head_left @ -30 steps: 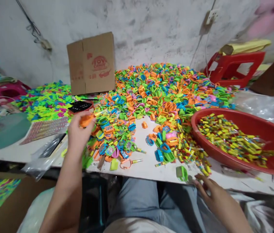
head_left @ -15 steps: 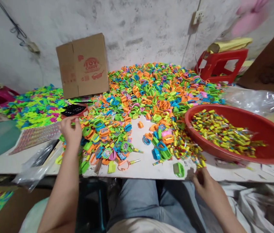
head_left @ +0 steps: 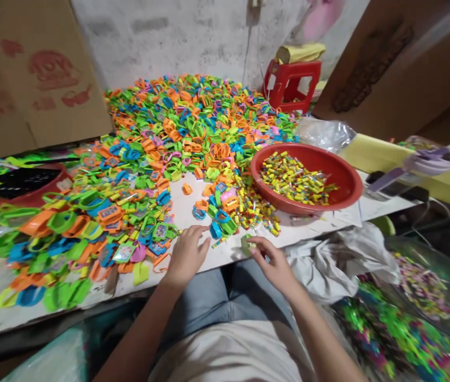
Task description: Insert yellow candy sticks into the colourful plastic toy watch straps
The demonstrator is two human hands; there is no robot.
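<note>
Green watch [head_left: 245,245] reached, left hand [head_left: 187,255] drawn in

The green watch was near the table's [head_left: 185,206] front edge, just below and right of the frame's centre. The right hand [head_left: 273,263] had closed the gap and its fingertips touched the watch, thumb and forefinger narrow; whether they gripped it could not be told. The left hand had come over from the left pile [head_left: 105,217], fingers loosely spread, nothing seen in it, so both hands were now near the watch. Beyond lay loose candies [head_left: 257,213], then the red basin [head_left: 346,183] right of centre and the heap [head_left: 193,106] across the upper centre.
</note>
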